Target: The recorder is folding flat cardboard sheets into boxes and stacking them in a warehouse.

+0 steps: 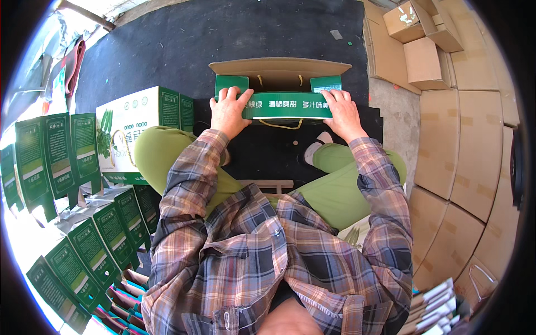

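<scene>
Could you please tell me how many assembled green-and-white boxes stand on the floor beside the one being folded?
1: the assembled box stands beside the person's left knee, left of the box being folded under the left hand and right hand. Others may be hidden.

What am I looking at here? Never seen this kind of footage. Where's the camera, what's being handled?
No machine: a person works with bare hands. The single picture comes from a fisheye camera on their head, looking down, so straight edges bend near the rim. They sit on a dark mat, plaid sleeves entering from below. The left hand and right hand each grip an end of a green flap on an open green-and-brown carton. A finished white-and-green box stands at their left, with rows of green cartons. Flattened brown cardboard is stacked at the right.
</scene>
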`<state>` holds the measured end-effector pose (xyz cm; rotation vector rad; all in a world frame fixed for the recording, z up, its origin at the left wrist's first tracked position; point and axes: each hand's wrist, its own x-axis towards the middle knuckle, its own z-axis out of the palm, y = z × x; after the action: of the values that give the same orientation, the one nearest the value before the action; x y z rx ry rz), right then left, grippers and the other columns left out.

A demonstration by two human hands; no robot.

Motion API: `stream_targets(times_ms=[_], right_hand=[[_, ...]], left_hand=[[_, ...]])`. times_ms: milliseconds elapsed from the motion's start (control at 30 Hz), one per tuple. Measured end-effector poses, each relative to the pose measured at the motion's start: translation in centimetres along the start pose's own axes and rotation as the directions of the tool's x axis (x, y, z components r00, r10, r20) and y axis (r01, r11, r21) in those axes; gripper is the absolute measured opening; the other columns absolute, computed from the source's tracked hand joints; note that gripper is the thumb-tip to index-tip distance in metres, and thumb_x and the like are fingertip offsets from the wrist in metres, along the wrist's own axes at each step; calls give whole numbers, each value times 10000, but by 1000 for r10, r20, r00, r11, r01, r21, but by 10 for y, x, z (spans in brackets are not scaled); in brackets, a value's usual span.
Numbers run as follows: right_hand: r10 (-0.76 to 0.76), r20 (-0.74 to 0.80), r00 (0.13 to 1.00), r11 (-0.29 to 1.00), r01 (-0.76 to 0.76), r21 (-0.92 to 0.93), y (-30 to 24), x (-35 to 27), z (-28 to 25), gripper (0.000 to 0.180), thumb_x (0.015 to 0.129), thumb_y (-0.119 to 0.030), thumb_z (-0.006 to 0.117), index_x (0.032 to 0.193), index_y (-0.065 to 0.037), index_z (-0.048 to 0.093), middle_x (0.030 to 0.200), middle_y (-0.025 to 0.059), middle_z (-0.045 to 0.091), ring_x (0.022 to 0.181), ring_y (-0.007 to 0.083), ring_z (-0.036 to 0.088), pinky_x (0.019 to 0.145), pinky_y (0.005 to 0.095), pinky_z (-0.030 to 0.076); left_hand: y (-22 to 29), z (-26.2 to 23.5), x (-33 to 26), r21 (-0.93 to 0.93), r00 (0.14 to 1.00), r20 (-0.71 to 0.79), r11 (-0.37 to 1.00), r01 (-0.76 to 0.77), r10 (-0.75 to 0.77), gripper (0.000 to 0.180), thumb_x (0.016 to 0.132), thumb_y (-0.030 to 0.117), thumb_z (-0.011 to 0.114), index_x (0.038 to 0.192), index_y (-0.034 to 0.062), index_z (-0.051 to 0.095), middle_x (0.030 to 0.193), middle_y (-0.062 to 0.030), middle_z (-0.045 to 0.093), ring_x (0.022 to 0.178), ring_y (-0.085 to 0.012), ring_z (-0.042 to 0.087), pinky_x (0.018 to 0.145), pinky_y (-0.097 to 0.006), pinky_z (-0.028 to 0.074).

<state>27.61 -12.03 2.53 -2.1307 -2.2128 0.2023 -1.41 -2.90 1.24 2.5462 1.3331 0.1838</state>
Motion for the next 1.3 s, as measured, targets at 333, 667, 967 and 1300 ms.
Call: stream_targets(times_ms=[333,667,967,1300], right_hand=[[-34,130,991,999,35,-4,-12,2,4,794,664,-108,714,1349,-70,314,1338,106,384,1251,284,345,950,436,375],[22,206,978,999,-14,-38,-18,-1,14,850,711,-116,687,1405,-59,200,1456,121,242,1346,285,222,1022,422,318],[101,3,995,942,-96,321,35,-7,-24,543,796,-165,606,1284,3,439,1335,185,426,1263,304,369,1048,356,277],[313,98,945,714,-302,631,77,-37,-44,453,862,-117,547,1279,24,442,1248,191,513,1175,256,479,999,333,346]], left_hand=[[-9,16,-5,109,997,-66,993,-32,40,852,585,307,797,1327,232,388,1158,-65,473,1138,-269,407,974,-556,241],[-14,26,-4,-56,971,-74,971,-232,228,779,571,268,796,1242,73,453,1101,-70,498,1079,-255,451,930,-403,318],[-11,18,4,-189,990,-133,979,-75,50,729,586,287,789,1200,59,470,1089,-89,491,1077,-278,440,929,-423,309],[-41,-90,16,-671,648,-574,741,-22,-501,672,681,324,756,1161,-39,459,1075,-159,497,1016,-239,477,871,-354,403]])
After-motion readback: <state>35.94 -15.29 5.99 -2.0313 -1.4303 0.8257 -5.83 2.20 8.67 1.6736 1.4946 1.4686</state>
